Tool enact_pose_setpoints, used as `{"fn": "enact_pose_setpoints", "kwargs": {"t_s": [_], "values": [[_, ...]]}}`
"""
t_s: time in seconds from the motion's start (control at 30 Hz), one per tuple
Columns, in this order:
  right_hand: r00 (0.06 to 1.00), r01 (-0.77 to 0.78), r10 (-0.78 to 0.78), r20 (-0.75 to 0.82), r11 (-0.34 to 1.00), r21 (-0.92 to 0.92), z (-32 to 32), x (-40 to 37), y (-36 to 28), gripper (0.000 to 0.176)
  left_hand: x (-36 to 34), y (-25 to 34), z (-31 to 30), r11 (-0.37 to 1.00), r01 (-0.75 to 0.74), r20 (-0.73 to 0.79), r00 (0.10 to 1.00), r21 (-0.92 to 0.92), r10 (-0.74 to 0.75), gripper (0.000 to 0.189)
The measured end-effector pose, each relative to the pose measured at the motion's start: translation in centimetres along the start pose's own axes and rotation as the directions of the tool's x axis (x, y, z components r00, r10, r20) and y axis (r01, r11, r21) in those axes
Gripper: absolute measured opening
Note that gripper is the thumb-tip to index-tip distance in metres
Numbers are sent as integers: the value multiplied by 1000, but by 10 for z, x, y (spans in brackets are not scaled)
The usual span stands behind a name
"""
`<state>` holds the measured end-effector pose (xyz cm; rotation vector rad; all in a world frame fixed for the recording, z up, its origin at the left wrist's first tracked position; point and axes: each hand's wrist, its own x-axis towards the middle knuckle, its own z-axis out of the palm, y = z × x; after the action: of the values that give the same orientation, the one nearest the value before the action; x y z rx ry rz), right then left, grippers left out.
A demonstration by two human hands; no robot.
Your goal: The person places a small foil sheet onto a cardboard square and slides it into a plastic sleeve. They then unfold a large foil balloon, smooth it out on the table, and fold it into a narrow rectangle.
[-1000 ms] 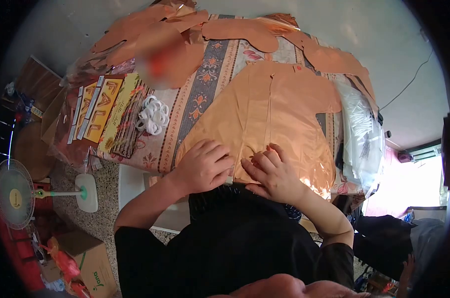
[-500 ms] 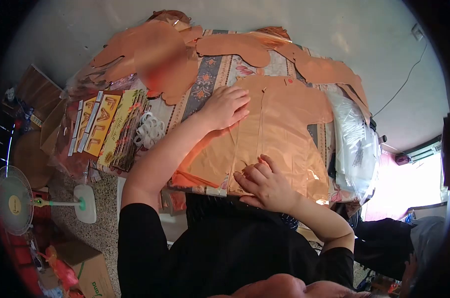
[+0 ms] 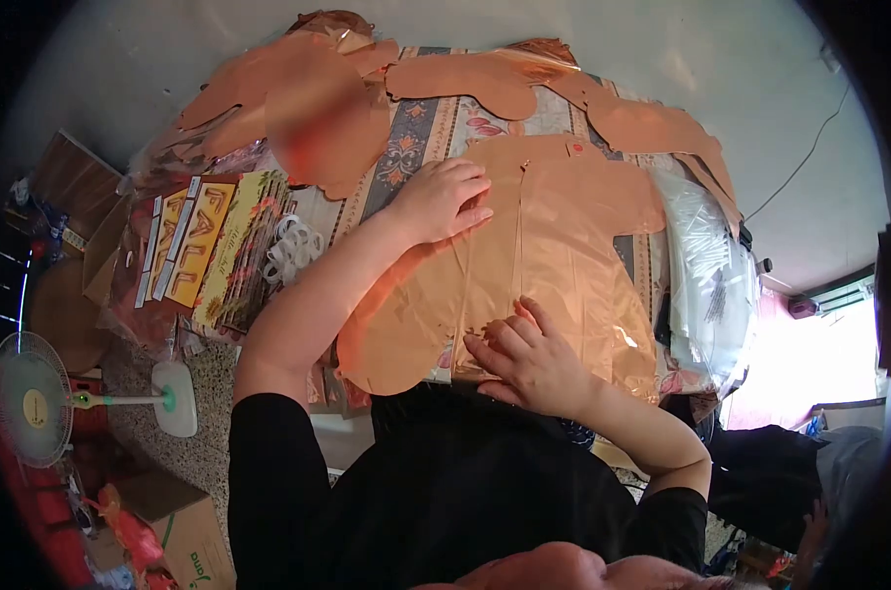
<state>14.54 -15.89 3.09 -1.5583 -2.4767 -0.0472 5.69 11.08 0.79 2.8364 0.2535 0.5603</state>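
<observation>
A large flat copper-coloured foil balloon (image 3: 564, 246), uninflated and with rounded lobes, lies before me over the table's near edge. On its upper left part rests my left hand (image 3: 445, 202), fingers bent over the foil and thumb apart from them. My right hand (image 3: 532, 364) is at the near edge of the balloon, fingers curled on top and thumb lower down, closed on the foil. A thin cord or crease runs down the balloon's middle. Near its top is a small red mark (image 3: 575, 149).
More copper foil balloons (image 3: 465, 84) lie along the table's far side. Fall-themed packets (image 3: 200, 241) and a white ribbon coil (image 3: 293, 251) sit left. Clear plastic bags (image 3: 706, 275) lie right. A fan (image 3: 32, 398) and a cardboard box (image 3: 185, 536) stand on the floor.
The balloon's lower left lobe, folded in before, now lies spread out past the near table edge. My left hand has shifted slightly; my right hand stays near the same spot.
</observation>
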Motion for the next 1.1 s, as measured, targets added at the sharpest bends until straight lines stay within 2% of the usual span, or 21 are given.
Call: {"fn": "enact_pose_setpoints", "kwargs": {"t_s": [0.2,0.27,0.3,0.37,0.4,0.43,0.47,0.5,0.63,0.73,0.83,0.9,0.93,1.0,1.03,1.1], "values": [[999,-33,33,20,999,-8,-2,-3,-1,63,-2,0,3,1000,-25,-34,999,-6,25,48],[1000,-21,21,0,984,175,-19,-3,3,54,-4,1,6,1000,8,-62,998,-15,-9,50],[1000,-29,29,1,985,170,-26,-3,13,54,-4,0,8,1000,0,-64,998,-19,-1,50],[978,-204,203,41,907,368,-44,-2,46,39,-5,-1,9,1000,-4,-80,997,-23,3,51],[971,-185,219,-97,942,278,-61,4,60,29,-5,-2,9,1000,-12,-84,996,-24,10,51],[923,-331,378,-73,876,351,-53,0,85,30,-6,-2,9,1000,-11,-75,997,-20,9,52],[916,-362,388,-100,909,208,-49,2,112,32,-5,-1,9,1000,-10,-67,998,-15,9,52],[871,-457,485,-80,859,231,-40,1,134,36,-4,-1,9,1000,-15,-73,997,-16,13,52],[903,-386,403,-150,913,130,-18,14,187,39,-5,0,9,1000,29,-52,998,1,-29,52],[887,-398,434,-157,891,219,-2,39,216,41,-5,1,8,999,44,-32,999,2,-44,52],[911,-385,399,-104,913,136,1,71,230,43,-6,0,9,999,52,-32,998,-7,-52,52],[916,-402,402,7,915,-45,3,86,241,49,-6,-2,10,999,44,-41,998,-11,-44,52],[916,-401,401,6,915,-44,0,93,242,49,-7,-2,11,999,41,-45,998,-14,-42,52],[856,-468,478,197,879,-95,-8,104,246,55,-7,-4,13,999,42,-48,998,-19,-43,52],[856,-467,476,202,879,-92,-11,107,246,55,-7,-4,13,999,34,-58,998,-17,-35,52],[798,-493,490,351,866,-89,-19,113,245,61,-8,-5,14,1000,27,-68,997,-13,-28,52]]}}
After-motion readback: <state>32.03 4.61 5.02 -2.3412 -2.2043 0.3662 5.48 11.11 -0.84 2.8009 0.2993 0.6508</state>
